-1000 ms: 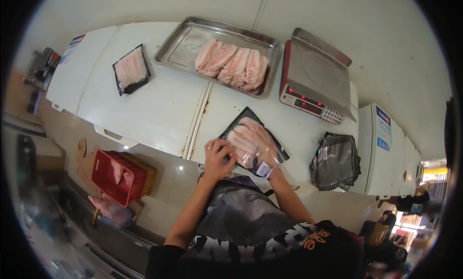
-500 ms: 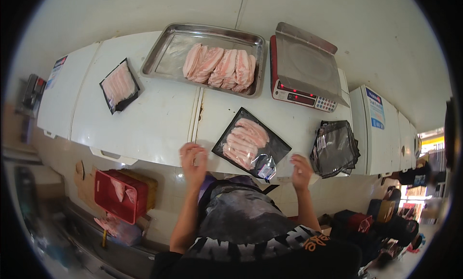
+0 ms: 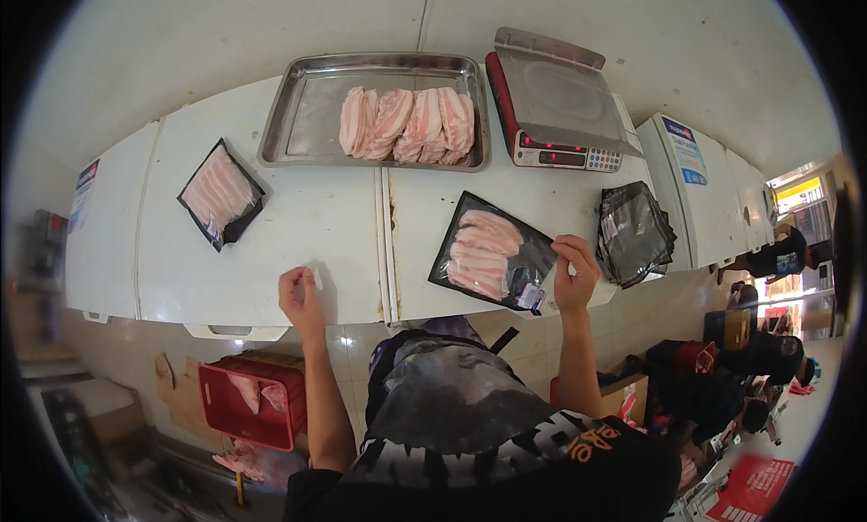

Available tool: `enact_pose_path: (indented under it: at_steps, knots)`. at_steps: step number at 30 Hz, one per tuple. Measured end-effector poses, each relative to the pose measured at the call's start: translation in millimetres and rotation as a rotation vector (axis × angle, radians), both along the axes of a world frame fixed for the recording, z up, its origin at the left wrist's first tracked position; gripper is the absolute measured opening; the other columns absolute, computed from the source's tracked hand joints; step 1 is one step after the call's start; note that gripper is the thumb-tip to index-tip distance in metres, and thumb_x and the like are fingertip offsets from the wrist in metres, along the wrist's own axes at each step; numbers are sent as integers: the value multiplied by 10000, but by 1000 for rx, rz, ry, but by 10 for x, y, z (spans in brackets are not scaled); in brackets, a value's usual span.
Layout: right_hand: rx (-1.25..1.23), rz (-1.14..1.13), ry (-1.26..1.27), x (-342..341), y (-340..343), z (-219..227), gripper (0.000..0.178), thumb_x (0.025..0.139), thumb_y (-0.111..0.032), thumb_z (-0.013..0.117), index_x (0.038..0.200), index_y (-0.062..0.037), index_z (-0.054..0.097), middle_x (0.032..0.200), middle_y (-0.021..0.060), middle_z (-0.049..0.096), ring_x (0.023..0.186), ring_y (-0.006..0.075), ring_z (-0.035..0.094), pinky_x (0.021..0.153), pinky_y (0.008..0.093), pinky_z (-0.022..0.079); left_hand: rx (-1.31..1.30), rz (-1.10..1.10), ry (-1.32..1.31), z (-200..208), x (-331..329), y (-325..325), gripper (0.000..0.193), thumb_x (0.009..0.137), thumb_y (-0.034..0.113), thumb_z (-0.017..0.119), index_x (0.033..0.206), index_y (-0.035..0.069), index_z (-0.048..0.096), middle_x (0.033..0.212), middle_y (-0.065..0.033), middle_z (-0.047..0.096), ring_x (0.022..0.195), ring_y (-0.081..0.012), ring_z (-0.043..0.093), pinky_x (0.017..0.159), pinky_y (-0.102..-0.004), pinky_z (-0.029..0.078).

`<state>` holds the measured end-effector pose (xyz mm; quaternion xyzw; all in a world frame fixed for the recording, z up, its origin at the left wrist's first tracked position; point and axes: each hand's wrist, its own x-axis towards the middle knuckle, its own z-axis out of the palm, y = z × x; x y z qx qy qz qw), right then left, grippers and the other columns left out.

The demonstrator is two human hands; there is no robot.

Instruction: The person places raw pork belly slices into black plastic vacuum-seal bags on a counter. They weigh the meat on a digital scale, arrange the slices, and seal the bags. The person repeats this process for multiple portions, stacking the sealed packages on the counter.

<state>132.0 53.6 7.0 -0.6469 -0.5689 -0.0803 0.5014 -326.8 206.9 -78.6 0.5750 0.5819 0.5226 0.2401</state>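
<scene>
My right hand (image 3: 576, 274) pinches the right corner of a black-backed clear plastic bag (image 3: 533, 269) lying on the white worktop. Inside that bag are pale pink slices of fatty pork (image 3: 488, 251). Over the worktop's front edge, well left of the bag, is my left hand (image 3: 301, 301) with its fingers curled together. Whatever it may hold is too small to make out. Another bag of pork slices (image 3: 219, 195) lies farther left. Behind, a steel tray (image 3: 307, 116) carries several stacks of pork slices (image 3: 406, 125) on its right side.
A red scale (image 3: 555, 152) with a steel pan (image 3: 564, 93) stands at the back right. Several flat black bags (image 3: 635, 233) are piled right of my right hand. Below the worktop, a red crate (image 3: 244, 414) holds meat pieces. Other people are at the far right.
My left hand has moved left, away from the bag, and its fingers have curled in. My right hand has come up to the bag's right corner and closed on it. The view has shifted slightly.
</scene>
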Motion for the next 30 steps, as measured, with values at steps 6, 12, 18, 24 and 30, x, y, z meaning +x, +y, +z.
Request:
enact_pose_path:
  at_steps: [6, 12, 18, 24, 30]
  knots:
    - [-6, 35, 130, -482, 447, 166, 227, 878, 171, 654, 994, 12, 767, 1080, 143, 762, 996, 269, 749, 889, 344, 588, 42, -13, 26, -130, 7, -24, 66, 976, 53, 738, 994, -6, 715, 984, -129, 707, 940, -298, 666, 887, -395, 526]
    - [-41, 101, 20, -572, 1743, 419, 270, 894, 68, 693, 1147, -6, 752, 1133, 150, 742, 995, 290, 725, 873, 354, 577, 130, -47, 60, -62, -10, 16, 49, 947, 39, 751, 952, 15, 708, 951, -126, 714, 932, -317, 666, 863, -424, 530]
    - [-433, -117, -223, -269, 3248, 308, 476, 851, -224, 838, 1258, -7, 724, 1087, 169, 739, 978, 357, 707, 875, 453, 570, 136, -44, 25, -72, -25, 1, 54, 927, 22, 761, 941, 18, 709, 945, -117, 709, 930, -314, 664, 849, -427, 531]
    - [-910, 7, 76, 142, 3826, 292, 426, 716, -328, 922, 876, 39, 775, 754, 176, 730, 722, 351, 737, 705, 452, 585, 147, -11, 8, -58, -29, 0, 66, 915, 23, 770, 935, 22, 707, 952, -118, 710, 937, -321, 667, 846, -431, 531]
    - [-1099, 79, 291, 336, 4109, 247, 332, 748, -207, 931, 789, 39, 712, 724, 122, 672, 607, 215, 644, 535, 398, 511, 139, -19, 46, -53, -42, 16, 58, 912, 31, 766, 925, 33, 709, 942, -117, 708, 937, -328, 669, 841, -444, 521]
